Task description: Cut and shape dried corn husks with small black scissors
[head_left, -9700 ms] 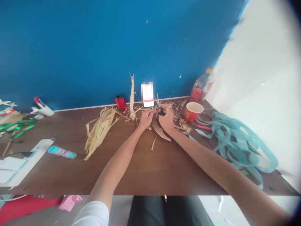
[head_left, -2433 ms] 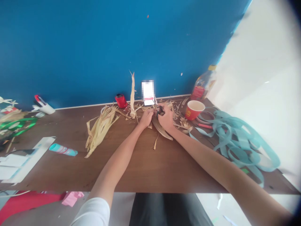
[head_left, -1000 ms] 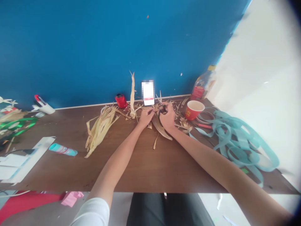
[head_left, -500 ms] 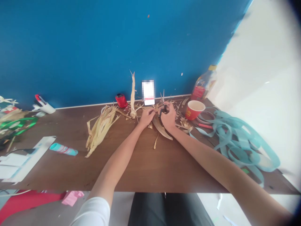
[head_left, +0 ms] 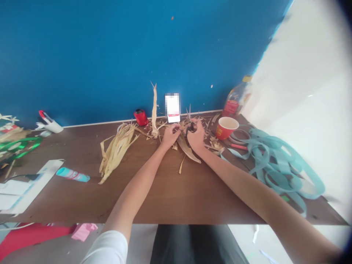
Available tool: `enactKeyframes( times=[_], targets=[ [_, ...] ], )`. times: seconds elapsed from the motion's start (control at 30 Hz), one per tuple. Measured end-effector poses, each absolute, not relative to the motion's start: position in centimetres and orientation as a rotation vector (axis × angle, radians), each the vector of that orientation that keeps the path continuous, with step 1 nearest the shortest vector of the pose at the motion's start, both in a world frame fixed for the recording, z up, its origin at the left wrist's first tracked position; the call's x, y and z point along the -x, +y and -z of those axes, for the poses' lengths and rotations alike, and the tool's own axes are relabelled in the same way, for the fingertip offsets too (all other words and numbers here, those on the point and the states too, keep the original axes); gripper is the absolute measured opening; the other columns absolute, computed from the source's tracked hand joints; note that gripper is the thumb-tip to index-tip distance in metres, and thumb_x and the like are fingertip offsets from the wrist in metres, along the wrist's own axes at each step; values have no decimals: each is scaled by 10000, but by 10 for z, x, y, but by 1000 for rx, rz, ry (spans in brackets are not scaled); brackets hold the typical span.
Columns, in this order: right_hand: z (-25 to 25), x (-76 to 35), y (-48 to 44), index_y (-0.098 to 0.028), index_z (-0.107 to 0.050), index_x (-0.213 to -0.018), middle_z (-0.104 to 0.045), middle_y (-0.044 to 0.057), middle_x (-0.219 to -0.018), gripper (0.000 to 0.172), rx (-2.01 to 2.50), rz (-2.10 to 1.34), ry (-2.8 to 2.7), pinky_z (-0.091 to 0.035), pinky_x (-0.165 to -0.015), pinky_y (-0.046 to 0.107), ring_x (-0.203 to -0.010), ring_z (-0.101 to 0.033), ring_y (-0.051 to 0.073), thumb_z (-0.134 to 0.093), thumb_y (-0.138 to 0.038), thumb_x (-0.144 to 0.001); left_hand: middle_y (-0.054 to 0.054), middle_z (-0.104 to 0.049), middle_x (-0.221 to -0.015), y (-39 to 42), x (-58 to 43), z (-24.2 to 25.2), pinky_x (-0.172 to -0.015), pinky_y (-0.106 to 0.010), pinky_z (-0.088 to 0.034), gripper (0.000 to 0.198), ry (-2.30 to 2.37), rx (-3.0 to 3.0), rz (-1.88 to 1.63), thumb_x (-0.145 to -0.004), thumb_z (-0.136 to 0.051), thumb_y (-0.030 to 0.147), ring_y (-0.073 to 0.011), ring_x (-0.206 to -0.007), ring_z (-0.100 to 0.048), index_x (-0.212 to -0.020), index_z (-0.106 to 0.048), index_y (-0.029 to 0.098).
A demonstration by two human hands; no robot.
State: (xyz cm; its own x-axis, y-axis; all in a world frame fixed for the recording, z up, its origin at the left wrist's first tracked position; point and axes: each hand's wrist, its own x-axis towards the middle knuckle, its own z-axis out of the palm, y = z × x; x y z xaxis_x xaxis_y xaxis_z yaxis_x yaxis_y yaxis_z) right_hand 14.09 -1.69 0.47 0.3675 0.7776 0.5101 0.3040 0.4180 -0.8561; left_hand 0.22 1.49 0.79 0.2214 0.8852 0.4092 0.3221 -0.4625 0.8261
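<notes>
My right hand (head_left: 196,136) is closed round the dark handles of a pair of scissors (head_left: 189,112), whose thin blades point up and away, slightly apart. Just to its left, my left hand (head_left: 170,136) pinches one end of a dry husk piece (head_left: 188,149), which curves down to the right over the brown table (head_left: 170,194). The two hands are close together, with a small gap. Husk scraps (head_left: 216,144) lie around them, and a thin strip (head_left: 182,165) rests in front. Left of my hands lies a bundle of pale husks (head_left: 117,154).
A lit phone (head_left: 173,108) and an upright husk figure (head_left: 154,113) stand near the blue wall, beside a red roll (head_left: 141,117). Right are a red paper cup (head_left: 226,128), a bottle (head_left: 237,97) and tangled teal ribbon (head_left: 286,165). A light-blue tube (head_left: 73,174) lies left.
The whole view has shifted slightly. My left hand's fingers have opened a little into a rounder pinch; my right hand keeps the scissors in the same place.
</notes>
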Motion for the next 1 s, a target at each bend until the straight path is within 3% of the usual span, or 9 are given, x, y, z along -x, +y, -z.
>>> enactKeyframes(
  times=[0.23, 0.37, 0.5, 0.7, 1.0],
  targets=[
    [-2, -140, -15, -206, -553, -1146, -673, 23, -852, 402, 1105, -451, -1206, -530, -782, 378, -783, -645, 202, -584, -259, -749, -28, -648, -711, 13, -4, -11, -597, -230, -416, 119, 1050, -1961, -1163, -787, -620, 241, -119, -626, -540, -796, -682, 140],
    [-4, -140, -16, -201, -552, -1156, -677, 28, -867, 413, 1077, -485, -1215, -530, -764, 357, -793, -648, 201, -599, -272, -752, -22, -630, -669, 13, -4, -10, -571, -225, -400, 162, 969, -1963, -1116, -795, -630, 275, -114, -604, -518, -740, -694, 137],
    [-6, -140, -16, -207, -555, -1150, -685, 30, -879, 413, 1062, -499, -1235, -528, -781, 356, -811, -653, 205, -615, -266, -746, -31, -663, -715, 19, -2, -5, -555, -223, -410, 196, 979, -1839, -1148, -810, -634, 316, -110, -591, -529, -819, -728, 143],
    [-6, -141, -15, -210, -559, -1148, -679, 34, -894, 423, 1085, -470, -1261, -520, -827, 375, -822, -650, 206, -620, -240, -731, 2, -541, -522, 19, 0, -5, -450, -214, -340, 318, 1014, -1659, -1170, -853, -590, 425, -102, -476, -469, -775, -724, 147],
    [-4, -141, -15, -210, -567, -1163, -666, 40, -930, 444, 1121, -443, -1251, -510, -852, 381, -847, -635, 203, -622, -250, -724, 5, -544, -551, 17, -1, -8, -496, -234, -350, 293, 1026, -1754, -1141, -867, -561, 369, -112, -505, -465, -783, -727, 143]
  ],
)
